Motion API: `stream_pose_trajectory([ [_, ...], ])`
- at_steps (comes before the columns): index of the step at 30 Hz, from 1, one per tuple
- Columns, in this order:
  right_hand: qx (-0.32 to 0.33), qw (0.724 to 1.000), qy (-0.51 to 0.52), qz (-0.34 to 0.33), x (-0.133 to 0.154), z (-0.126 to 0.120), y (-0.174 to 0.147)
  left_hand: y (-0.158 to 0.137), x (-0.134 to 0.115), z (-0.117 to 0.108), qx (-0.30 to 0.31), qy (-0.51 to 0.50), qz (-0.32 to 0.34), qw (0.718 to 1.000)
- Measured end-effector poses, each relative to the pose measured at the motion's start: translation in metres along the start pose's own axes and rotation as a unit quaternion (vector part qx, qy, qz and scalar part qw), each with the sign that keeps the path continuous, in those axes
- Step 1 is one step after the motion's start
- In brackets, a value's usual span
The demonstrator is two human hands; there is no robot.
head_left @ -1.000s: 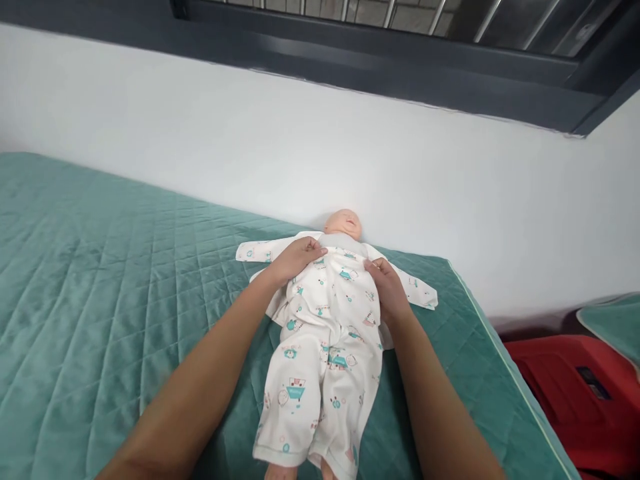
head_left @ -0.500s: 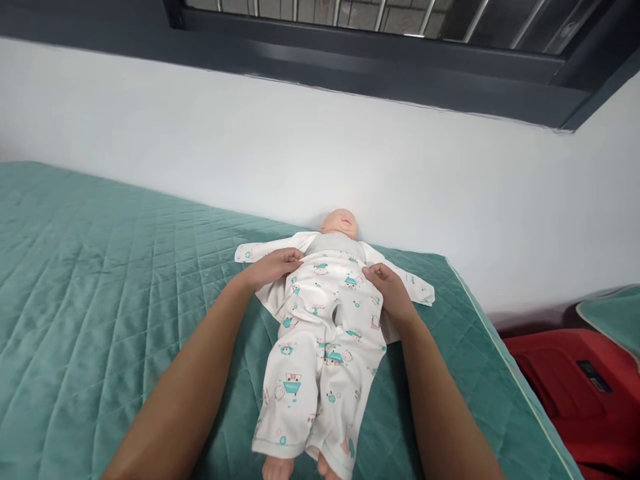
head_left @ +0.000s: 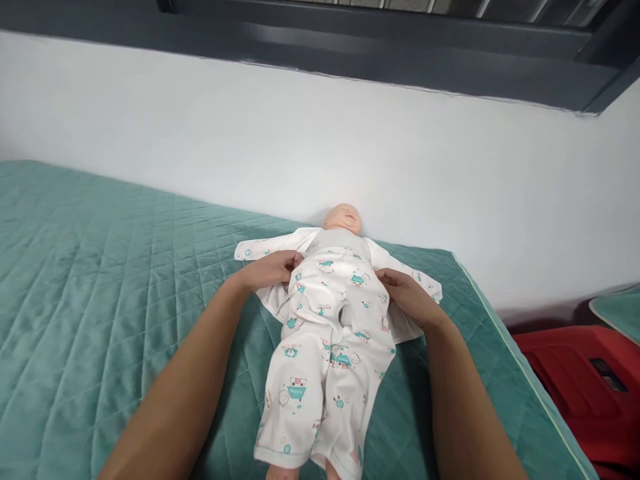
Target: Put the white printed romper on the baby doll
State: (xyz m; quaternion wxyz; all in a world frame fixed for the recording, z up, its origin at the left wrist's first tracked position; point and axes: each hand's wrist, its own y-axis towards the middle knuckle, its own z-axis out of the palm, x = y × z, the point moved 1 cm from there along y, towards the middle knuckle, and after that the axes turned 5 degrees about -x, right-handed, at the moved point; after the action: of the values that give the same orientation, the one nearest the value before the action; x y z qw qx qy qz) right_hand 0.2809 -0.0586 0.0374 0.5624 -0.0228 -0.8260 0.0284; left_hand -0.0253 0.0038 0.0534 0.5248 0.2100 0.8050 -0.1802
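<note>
The pants [head_left: 353,307] lie over the front of the doll [head_left: 343,218], the waist up at its grey chest and the cuffs near its feet [head_left: 283,474]. The cloth looks light, soft and stretchy, unlikely to slip or break, though it should wrinkle easily; both sides of the waistband seem the best hold.

The person's left hand [head_left: 274,268] has its fingers curled at one side of the waist, and the right hand [head_left: 407,295] reaches to the other. Their fingertips are partly hidden, so whether either pinches cloth cannot be told.

Open jacket [head_left: 270,248] flaps spread beside the pants, close under both hands, and could get caught up with them. The doll, likely light enough to shift, lies face up on a green quilt [head_left: 150,267], its head by the white wall [head_left: 400,180]. A red object [head_left: 575,387] stands beyond the quilt's edge, out of the way.
</note>
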Motion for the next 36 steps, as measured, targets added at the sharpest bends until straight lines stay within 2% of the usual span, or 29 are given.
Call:
stream_pose_trajectory([
  [6,0.051,0.998,0.004,-0.025,0.002,-0.002,-0.003,-0.001,-0.003,0.002,-0.009,0.001,-0.013,1.000],
  [12,0.071,0.997,0.016,-0.014,-0.001,-0.004,-0.002,-0.001,0.003,-0.002,0.009,-0.084,0.008,0.996],
  [21,0.024,1.000,-0.012,0.015,-0.002,0.002,0.003,0.002,0.008,-0.001,-0.023,-0.070,-0.011,0.997],
  [29,-0.043,0.998,-0.037,-0.017,-0.006,0.008,0.007,0.002,0.005,0.002,-0.036,-0.041,-0.017,0.998],
  [36,-0.085,0.994,-0.063,-0.012,-0.012,0.009,0.014,0.004,0.009,0.003,-0.051,-0.047,-0.017,0.997],
])
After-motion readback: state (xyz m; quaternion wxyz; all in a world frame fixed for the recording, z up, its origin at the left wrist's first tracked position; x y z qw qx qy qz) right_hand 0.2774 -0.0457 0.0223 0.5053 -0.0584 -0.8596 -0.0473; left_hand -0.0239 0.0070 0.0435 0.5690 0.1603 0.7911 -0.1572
